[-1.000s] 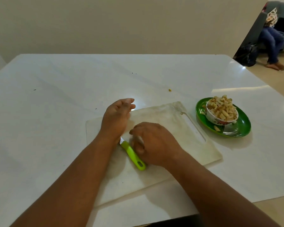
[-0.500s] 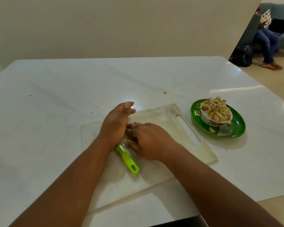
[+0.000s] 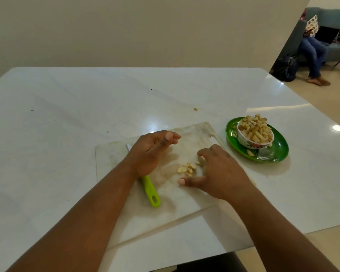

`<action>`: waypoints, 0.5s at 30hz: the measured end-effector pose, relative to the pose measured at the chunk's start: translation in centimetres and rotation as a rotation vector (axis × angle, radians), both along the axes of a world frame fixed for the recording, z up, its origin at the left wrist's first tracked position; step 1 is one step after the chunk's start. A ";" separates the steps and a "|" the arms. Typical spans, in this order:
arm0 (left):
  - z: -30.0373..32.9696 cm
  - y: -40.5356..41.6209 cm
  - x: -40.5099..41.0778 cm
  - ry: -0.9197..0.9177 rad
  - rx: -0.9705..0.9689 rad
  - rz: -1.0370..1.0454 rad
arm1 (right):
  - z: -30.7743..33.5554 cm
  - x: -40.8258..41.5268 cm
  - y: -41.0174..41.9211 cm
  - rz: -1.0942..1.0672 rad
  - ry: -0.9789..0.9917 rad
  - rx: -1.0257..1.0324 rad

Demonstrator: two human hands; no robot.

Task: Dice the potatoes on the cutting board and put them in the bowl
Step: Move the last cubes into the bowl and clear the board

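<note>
On white glossy marble-look table (image 3: 67, 134): pale rectangular plastic cutting board (image 3: 185, 203), stained, lying skewed near the table's near edge. Right of the board, just beside its slotted end: round green plate (image 3: 279, 154) carrying a white floral-patterned bowl (image 3: 249, 142), heaped above the rim with diced potato.

Left hand (image 3: 151, 152) over the board's left part, fingers relaxed and mostly straight, holding nothing. Right hand (image 3: 218, 173) spread on the board's right part, thumb and fingers cupped round a small heap of pale diced potato pieces (image 3: 187, 169) at the board's middle, not yet closed on them. Lime-green-handled knife (image 3: 150, 190) lying on the board, blade running under the left wrist, tip just visible beyond it.

Risks, as judged: bowl already overfull, so added dice likely to roll off onto the plate, where strays lie already; left wrist resting over the blade, so a careless slide could cut.

Room: board's far right corner bare between heap and plate, giving a short unobstructed carry. One stray crumb (image 3: 196, 109) on the table beyond the board.
</note>
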State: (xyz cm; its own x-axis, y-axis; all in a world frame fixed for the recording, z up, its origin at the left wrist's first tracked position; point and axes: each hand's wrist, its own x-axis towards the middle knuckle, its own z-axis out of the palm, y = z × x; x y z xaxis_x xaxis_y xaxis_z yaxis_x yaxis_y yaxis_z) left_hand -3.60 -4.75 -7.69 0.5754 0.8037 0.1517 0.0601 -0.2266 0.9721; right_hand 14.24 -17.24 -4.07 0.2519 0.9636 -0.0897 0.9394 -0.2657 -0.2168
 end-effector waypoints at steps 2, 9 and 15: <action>-0.1 0.2 0.0 -0.005 -0.012 0.006 | -0.3 -1.3 0.5 -0.047 0.047 0.025; 0.2 0.1 0.0 0.075 0.020 0.009 | -0.3 -4.1 2.4 -0.052 0.098 0.078; 0.6 -0.3 0.1 0.155 0.113 0.045 | 0.4 -4.1 2.5 -0.025 0.062 0.088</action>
